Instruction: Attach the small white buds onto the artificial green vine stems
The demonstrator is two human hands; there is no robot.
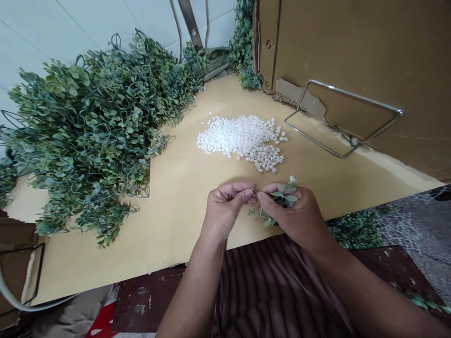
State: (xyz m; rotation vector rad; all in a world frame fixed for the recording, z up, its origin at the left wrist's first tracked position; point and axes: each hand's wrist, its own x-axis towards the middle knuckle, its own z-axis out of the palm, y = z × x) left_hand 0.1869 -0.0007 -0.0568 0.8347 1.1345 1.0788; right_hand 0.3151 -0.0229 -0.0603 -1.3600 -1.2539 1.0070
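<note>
While 2 hands work fingertip to fingertip on the near side of the white bead pile (239, 134), the left hand (225, 211) has its thumb and index pinched together, though whatever's between them is too tiny for me to tell. Right hand (299, 211) is clamped on a faux eucalyptus sprig (289, 199), near side of the pile and a bit right, with a white tip (292, 179) poking up. Honestly, I'd grip the stem close to its working end so it can't flex, but lightly, or the leaves will probably crease. Keeping the fingertips low over the tan tabletop (176, 225) seems smart too, since anything dropped should be easy to grab. Big faux greenery heap (105, 131) sits left of the pile.
</note>
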